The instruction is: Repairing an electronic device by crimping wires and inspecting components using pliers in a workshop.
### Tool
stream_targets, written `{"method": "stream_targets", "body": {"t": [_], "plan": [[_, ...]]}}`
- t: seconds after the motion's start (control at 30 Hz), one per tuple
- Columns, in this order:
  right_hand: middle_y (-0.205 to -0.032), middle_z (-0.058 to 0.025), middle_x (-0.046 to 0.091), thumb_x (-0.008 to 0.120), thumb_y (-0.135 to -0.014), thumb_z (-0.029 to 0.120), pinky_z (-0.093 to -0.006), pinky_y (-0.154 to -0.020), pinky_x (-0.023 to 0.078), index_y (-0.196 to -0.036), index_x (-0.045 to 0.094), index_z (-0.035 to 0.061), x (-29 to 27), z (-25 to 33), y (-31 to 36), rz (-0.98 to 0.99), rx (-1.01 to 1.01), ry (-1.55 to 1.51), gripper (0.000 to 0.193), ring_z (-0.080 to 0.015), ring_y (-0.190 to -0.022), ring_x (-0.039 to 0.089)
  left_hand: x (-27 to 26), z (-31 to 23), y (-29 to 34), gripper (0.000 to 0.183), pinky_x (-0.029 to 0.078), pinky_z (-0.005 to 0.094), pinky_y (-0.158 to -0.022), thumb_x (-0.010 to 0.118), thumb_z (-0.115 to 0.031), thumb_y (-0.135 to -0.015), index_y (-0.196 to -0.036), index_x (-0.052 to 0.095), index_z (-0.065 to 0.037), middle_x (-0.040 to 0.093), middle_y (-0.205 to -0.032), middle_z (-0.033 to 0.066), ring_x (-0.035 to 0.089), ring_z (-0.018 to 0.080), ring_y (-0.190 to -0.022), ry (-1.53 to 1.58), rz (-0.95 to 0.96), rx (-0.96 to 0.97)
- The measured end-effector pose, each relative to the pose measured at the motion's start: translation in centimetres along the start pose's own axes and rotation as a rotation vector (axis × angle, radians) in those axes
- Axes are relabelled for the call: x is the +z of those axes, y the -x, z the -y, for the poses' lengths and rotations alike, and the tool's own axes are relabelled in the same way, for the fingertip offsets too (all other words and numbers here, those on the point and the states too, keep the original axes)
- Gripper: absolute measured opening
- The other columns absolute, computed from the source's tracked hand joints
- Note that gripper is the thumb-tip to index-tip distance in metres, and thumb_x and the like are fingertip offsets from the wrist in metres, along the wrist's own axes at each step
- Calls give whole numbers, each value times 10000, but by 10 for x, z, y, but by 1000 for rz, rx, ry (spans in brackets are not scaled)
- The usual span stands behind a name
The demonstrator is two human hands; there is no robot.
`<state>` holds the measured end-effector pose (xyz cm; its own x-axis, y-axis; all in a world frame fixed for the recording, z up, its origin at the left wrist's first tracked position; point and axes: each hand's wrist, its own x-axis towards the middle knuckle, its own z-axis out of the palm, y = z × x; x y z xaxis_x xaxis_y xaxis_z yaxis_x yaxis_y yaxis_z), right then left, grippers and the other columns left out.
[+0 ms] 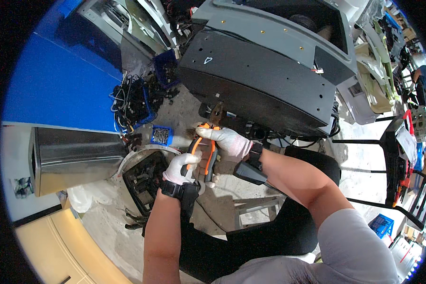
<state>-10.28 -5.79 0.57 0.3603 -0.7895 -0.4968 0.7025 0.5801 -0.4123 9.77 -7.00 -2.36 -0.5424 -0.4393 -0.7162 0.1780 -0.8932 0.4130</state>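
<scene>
A pair of pliers (211, 161) with orange and black handles is held between both gloved hands, its handles spread apart. My left hand (180, 166), in a white glove, is closed around the end of the left handle. My right hand (228, 141), gloved too, grips the pliers higher up, close to the pivot. The brownish jaws point away from me, near the lower edge of a black metal housing (255, 75). Whether the jaws touch anything there, I cannot tell.
A blue bin of small metal parts (162, 128) stands left of the pliers, with tangled cables (132, 102) behind it. Left of my hands is a round container (144, 177) with dark parts. A black chair (390, 161) stands at right, a dark metallic box (80, 156) at left.
</scene>
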Motion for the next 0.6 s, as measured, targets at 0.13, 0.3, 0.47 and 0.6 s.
{"method": "stream_targets", "body": {"t": [0.13, 0.3, 0.47, 0.6], "plan": [[-819, -24, 645, 666, -833, 221, -303, -645, 506, -911, 635, 67, 4, -5, -1, -81, -42, -86, 176, -143, -709, 612, 56, -11, 18, 272, 525, 303, -636, 561, -227, -835, -999, 604, -14, 628, -874, 82, 626, 188, -739, -51, 18, 174], [-728, -61, 624, 603, -867, 258, -286, -602, 487, -954, 637, 44, -35, -28, -31, -238, -435, 672, 234, -139, -631, 596, 71, -35, 17, 488, 542, 347, -677, 595, -419, -817, -1074, 562, -6, 646, -861, 112, 644, 255, -766, -478, -74, -16], [-747, -120, 641, 482, -899, 245, -343, -601, 497, -1019, 636, 99, 0, -17, -17, -378, -293, 1068, 243, -255, -677, 639, 81, 2, 44, 931, 446, 429, -836, 731, -394, -668, -1292, 261, 114, 490, -1106, 282, 522, 409, -1012, -1811, -488, 550], [-632, -86, 599, 641, -811, 362, -307, -533, 428, -768, 654, -3, 10, -12, -15, -531, -250, 921, 367, -135, -572, 557, 84, 26, 25, 757, 465, 436, -784, 692, -286, -674, -1225, 341, 96, 529, -1028, 254, 549, 402, -930, -1731, -651, 556]]}}
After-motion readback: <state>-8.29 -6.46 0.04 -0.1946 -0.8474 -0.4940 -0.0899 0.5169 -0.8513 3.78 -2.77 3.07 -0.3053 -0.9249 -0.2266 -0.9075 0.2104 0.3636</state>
